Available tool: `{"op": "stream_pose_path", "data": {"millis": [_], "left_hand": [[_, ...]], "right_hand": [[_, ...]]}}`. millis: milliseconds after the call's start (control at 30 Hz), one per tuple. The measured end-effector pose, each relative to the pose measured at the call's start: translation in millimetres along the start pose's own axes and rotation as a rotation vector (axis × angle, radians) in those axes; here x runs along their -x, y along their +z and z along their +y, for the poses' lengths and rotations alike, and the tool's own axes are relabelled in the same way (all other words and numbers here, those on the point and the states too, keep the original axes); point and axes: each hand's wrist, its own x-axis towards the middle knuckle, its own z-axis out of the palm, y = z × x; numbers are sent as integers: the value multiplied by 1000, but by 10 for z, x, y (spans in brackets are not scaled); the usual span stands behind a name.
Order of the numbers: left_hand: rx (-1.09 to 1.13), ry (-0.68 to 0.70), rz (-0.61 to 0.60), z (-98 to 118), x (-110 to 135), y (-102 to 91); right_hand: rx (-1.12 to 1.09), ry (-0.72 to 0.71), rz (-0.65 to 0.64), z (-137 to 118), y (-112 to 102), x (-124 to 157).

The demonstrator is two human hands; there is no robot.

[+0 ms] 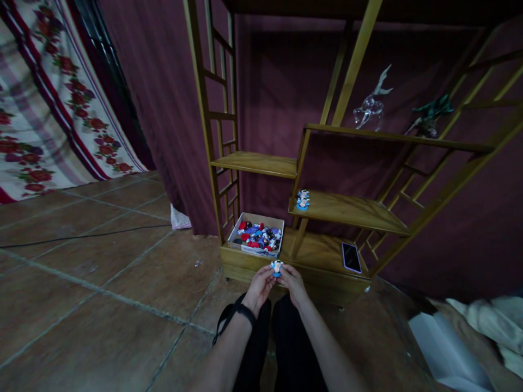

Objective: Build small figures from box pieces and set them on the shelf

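Between my two hands is a small figurine with a blue round base, a pale body and dark and white parts on top. My left hand pinches it from the left side, and my right hand grips it from the right. Just beyond my hands, a shallow open box sits on the bottom shelf, filled with many small red, purple, black and white pieces. Two similar figurines stand one behind the other at the left end of the shelf above.
The wooden display rack has stepped shelves. A phone or tablet lies on its bottom board. A clear deer figure and a dark green ornament stand higher up. A black cable crosses the tiled floor; a white box lies right.
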Motion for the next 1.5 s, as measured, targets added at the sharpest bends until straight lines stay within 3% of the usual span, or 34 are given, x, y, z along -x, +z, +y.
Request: {"op": "stream_pose_path", "data": {"millis": [533, 733, 1133, 1500], "left_hand": [[5, -26, -32, 18, 15, -20], [47, -29, -48, -8, 27, -24], [52, -21, -72, -37, 0, -50], [-1, -5, -28, -50, -47, -58]], "right_hand": [[30, -21, -19, -13, 3, 56], [19, -2, 53, -2, -8, 48], [4, -67, 56, 37, 17, 63], [-4, -40, 80, 97, 7, 13]]}}
